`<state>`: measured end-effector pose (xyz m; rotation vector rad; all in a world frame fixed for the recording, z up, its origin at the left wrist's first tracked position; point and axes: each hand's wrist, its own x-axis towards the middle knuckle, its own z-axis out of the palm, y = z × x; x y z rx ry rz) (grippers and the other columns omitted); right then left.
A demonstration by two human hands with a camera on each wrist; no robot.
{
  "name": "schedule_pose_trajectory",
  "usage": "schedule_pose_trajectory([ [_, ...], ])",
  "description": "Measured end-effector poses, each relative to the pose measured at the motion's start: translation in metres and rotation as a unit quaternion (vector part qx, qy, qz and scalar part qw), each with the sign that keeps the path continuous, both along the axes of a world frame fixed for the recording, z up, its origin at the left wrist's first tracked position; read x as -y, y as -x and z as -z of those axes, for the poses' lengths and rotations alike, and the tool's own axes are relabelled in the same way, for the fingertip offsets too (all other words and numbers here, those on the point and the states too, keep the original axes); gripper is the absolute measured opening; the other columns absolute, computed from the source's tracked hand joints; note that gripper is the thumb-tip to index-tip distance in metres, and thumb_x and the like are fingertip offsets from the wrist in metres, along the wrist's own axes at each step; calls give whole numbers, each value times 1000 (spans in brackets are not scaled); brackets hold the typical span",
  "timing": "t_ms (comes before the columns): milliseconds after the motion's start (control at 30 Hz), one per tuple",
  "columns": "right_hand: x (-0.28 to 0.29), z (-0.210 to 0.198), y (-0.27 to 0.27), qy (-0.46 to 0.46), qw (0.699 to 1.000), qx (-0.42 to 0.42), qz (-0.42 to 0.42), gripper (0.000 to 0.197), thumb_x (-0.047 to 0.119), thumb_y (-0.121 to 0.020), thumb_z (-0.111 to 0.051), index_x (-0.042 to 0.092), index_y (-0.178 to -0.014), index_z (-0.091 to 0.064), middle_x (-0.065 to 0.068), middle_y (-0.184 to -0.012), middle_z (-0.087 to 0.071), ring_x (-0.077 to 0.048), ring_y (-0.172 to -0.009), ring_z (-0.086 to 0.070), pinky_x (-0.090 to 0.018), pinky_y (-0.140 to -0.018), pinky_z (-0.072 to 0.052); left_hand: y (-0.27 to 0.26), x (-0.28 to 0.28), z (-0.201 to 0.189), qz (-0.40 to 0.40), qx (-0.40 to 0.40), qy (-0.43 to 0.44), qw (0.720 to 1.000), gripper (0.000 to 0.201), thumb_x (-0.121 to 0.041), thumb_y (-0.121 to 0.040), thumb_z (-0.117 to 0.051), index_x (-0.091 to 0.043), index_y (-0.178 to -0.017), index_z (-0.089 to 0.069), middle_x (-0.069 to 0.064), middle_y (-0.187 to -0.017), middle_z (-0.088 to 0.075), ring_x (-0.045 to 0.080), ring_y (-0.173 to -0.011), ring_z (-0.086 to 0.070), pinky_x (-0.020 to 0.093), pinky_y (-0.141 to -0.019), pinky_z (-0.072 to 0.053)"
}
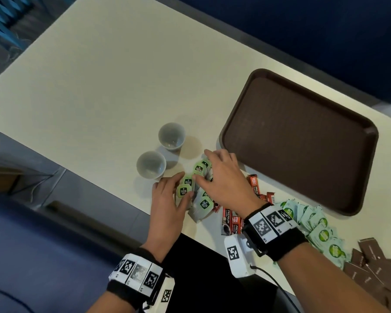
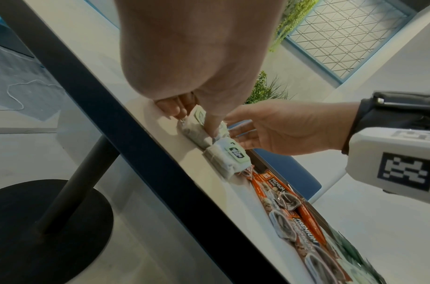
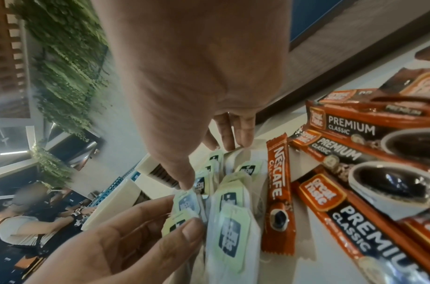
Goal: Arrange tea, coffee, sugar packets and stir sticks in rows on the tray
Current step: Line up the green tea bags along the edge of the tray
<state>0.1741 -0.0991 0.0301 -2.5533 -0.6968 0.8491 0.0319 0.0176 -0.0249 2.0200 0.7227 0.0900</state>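
So, going left to right across the white table [image 1: 99, 86]: two small grey cups [image 1: 151, 164] sit side by side, upright, nothing visible inside them. Just right of the cups is a loose pile of tea bags [image 1: 198, 193] with green tags, and both hands are on it.

The left hand [image 1: 169, 199] is at the left edge of the pile, thumb and fingers curled around a couple of the green-tagged bags. In the right wrist view you can see its thumb and fingers pinching the tags. The right hand [image 1: 221, 179] is spread over the far side of the pile, fingers bent down with the tips touching the bags; whether it's actually pinching one or just pressing, I can't tell from these shots.

Next to the tea bags, partly under the right wrist, is a scatter of orange-red coffee sticks [image 1: 229, 220], overlapping each other. Further right is a heap of pale green sugar packets [image 1: 321, 229], then the brown stir sticks [image 1: 375, 267] in wrappers near the table edge.

The brown tray [image 1: 303, 136] sits further back on the right, beyond the packets, with nothing on it yet. All the task stuff is on the table beside it.
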Motion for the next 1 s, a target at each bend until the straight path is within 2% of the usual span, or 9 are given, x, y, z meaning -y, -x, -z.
schedule_pose_trajectory([
  [233,3,7,-1,-22,1000,-16,0,60,42,-102,-67,22,-155,-46,-2,-142,-43,-19,-139,-27,-38,-119,-36,-4,-1,0,2,-4,6,1000,43,-20,-97,-79,-20,-137,-66,-4,-124,-62,19,-122,-53,35,-101,-51],
  [300,3,5,-4,-30,999,-28,-2,51,37,-102,-67,23,-148,-53,1,-137,-45,-17,-135,-30,-36,-116,-36,-6,-2,-1,-2,-2,18,1000,38,-19,-97,-79,-22,-133,-67,-3,-122,-62,18,-117,-57,26,-97,-51],
  [367,4,3,-6,-46,998,-39,-3,42,32,-102,-69,23,-141,-59,4,-130,-45,-14,-129,-37,-31,-110,-39,-9,-2,-2,-6,4,26,1000,33,-18,-97,-78,-24,-128,-68,-3,-119,-62,17,-112,-60,12,-90,-47],
  [467,6,0,-7,-76,995,-59,11,34,25,-101,-72,24,-133,-62,6,-127,-43,-9,-114,-52,-20,-94,-43,-13,-1,-2,-5,12,19,1000,29,-18,-98,-77,-25,-124,-68,-4,-119,-62,12,-109,-62,9,-87,-46],
  [533,9,-1,-7,-93,993,-72,25,33,21,-99,-73,26,-129,-62,8,-129,-42,-6,-110,-54,-12,-82,-43,-15,1,-3,-5,17,15,1000,27,-19,-98,-77,-25,-123,-69,-5,-119,-63,6,-106,-61,6,-87,-44],
  [667,16,0,-7,-135,986,-90,49,42,20,-95,-77,35,-130,-59,10,-133,-45,-3,-117,-51,-4,-83,-39,-16,5,-7,-20,28,36,999,25,-24,-99,-77,-28,-122,-68,-8,-115,-67,7,-106,-64,18,-89,-50],
  [733,18,0,-6,-157,982,-85,53,49,20,-95,-77,36,-136,-57,11,-134,-50,-2,-120,-51,-8,-93,-41,-17,7,-9,-34,22,58,997,27,-27,-99,-77,-31,-123,-68,-10,-115,-69,3,-105,-65,19,-88,-52],
  [800,20,2,-5,-183,977,-86,67,52,18,-94,-77,37,-139,-57,13,-132,-55,-1,-119,-54,-19,-102,-47,-17,8,-10,-40,18,76,996,28,-28,-99,-78,-34,-124,-67,-10,-117,-69,0,-104,-66,12,-85,-51],
  [1000,25,2,-3,-231,955,-133,126,50,7,-95,-74,38,-132,-62,12,-119,-62,0,-106,-64,-13,-86,-54,-23,11,-13,-30,30,100,994,34,-25,-98,-79,-34,-127,-65,-14,-117,-72,3,-107,-69,21,-90,-55],
])
